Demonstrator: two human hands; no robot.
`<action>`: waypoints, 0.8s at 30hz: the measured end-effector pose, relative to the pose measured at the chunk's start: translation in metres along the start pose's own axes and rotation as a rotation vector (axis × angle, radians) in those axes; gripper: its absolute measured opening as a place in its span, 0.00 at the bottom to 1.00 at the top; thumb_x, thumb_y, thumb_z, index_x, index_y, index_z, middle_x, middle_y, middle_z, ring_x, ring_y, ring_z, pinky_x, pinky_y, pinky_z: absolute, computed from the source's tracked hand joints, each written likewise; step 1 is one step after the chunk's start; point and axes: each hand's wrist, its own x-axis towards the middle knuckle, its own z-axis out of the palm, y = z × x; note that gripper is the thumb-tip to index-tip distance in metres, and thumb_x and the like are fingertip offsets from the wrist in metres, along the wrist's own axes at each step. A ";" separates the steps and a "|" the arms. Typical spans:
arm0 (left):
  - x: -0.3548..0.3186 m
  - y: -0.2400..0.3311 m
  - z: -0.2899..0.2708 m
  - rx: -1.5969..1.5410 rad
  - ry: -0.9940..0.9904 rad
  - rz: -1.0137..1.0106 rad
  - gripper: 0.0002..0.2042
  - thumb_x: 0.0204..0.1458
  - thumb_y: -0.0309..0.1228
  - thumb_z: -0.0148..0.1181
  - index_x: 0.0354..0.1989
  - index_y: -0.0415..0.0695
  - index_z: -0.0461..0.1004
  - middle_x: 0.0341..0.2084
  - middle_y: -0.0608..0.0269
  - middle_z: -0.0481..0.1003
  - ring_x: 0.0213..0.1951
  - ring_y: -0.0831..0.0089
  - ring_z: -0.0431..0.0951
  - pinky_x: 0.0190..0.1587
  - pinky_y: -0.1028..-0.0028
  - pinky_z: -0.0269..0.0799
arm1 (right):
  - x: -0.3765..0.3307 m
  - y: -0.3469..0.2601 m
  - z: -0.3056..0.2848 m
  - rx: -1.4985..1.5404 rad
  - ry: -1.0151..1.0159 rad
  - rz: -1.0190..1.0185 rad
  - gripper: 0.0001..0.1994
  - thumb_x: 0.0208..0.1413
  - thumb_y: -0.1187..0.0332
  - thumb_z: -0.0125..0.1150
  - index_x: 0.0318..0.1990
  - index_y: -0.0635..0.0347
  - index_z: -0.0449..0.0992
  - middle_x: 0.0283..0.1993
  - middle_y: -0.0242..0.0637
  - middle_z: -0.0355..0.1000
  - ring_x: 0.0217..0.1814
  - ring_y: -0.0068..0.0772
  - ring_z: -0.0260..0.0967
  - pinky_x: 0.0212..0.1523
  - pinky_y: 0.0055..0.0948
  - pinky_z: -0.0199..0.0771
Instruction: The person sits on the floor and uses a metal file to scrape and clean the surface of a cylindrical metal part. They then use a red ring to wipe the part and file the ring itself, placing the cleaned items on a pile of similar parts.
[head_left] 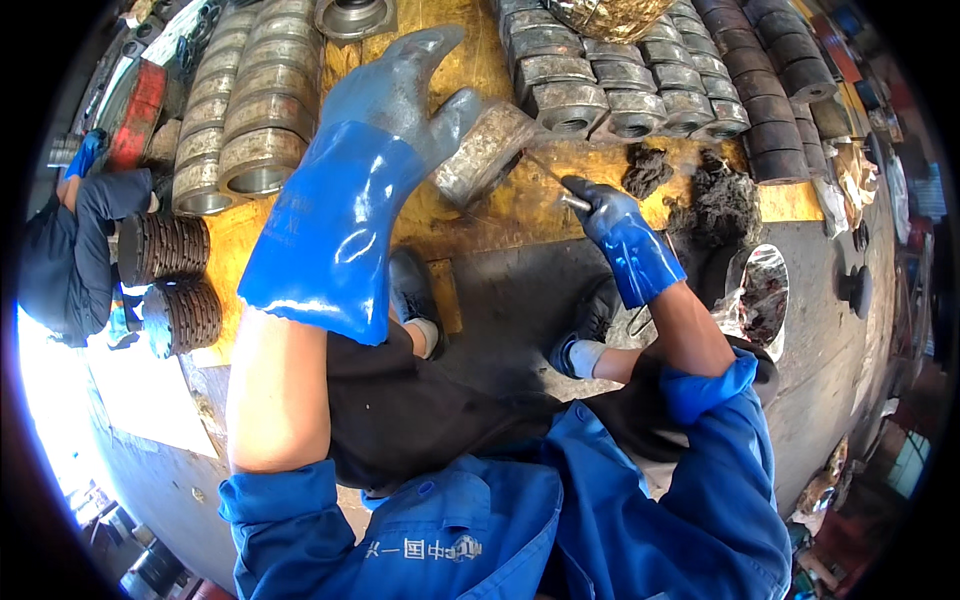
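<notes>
Gripping metal ring [487, 152], left hand [400, 100] fingers clamped; right hand [605, 215] fingers pinching thin tool [555, 180] against it.

A metal workshop: rows of steel rings [250, 110] on a worn yellow bench [500, 215], concrete floor [840, 330].

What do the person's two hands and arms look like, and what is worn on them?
Both hands wear long rubber gloves: the left hand has a greyed, dirty palm part and a bright blue cuff; the right hand is blue, darkened at the fingers. Forearms are bare. Blue work-jacket sleeves are rolled up near the elbows.
</notes>
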 end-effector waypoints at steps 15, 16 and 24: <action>0.000 0.003 0.006 0.007 -0.046 0.020 0.27 0.54 0.46 0.61 0.63 0.56 0.65 0.56 0.52 0.71 0.55 0.49 0.73 0.56 0.56 0.71 | -0.010 0.037 0.069 0.437 -0.080 0.443 0.16 0.57 0.74 0.60 0.53 0.62 0.75 0.36 0.34 0.78 0.32 0.22 0.72 0.31 0.24 0.73; 0.001 0.006 0.006 0.007 -0.066 0.001 0.27 0.54 0.46 0.61 0.63 0.56 0.65 0.56 0.52 0.71 0.55 0.49 0.73 0.56 0.56 0.71 | -0.014 0.026 0.058 0.428 -0.161 0.571 0.16 0.57 0.72 0.60 0.53 0.61 0.75 0.35 0.33 0.78 0.30 0.21 0.72 0.29 0.25 0.73; 0.000 0.012 0.014 -0.014 -0.038 0.064 0.27 0.54 0.43 0.62 0.63 0.56 0.65 0.56 0.53 0.71 0.54 0.50 0.74 0.56 0.57 0.71 | -0.011 -0.010 0.015 -0.037 -0.075 0.015 0.17 0.59 0.65 0.57 0.55 0.48 0.76 0.47 0.43 0.77 0.46 0.37 0.77 0.46 0.28 0.76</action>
